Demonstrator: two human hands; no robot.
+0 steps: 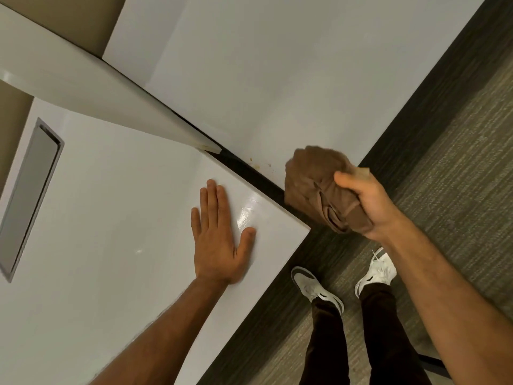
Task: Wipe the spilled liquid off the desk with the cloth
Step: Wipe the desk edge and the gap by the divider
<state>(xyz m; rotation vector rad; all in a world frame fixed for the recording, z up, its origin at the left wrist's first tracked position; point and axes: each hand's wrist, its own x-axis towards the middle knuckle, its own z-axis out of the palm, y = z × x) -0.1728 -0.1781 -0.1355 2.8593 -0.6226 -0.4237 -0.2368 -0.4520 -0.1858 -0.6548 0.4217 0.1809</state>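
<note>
L hand (219, 240) flat, fingers straight, pressing counter (116, 218) centre frame | R hand (366, 204) grips bunched brown cloth (319, 184) at right-centre, over counter corner edge | wet sheen (247, 215) by L thumb | carpet (458, 162) open to right

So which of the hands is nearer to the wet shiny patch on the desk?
Left. The left hand lies flat beside the wet patch, thumb at its edge; the right hand grips the cloth past the gap.
</note>
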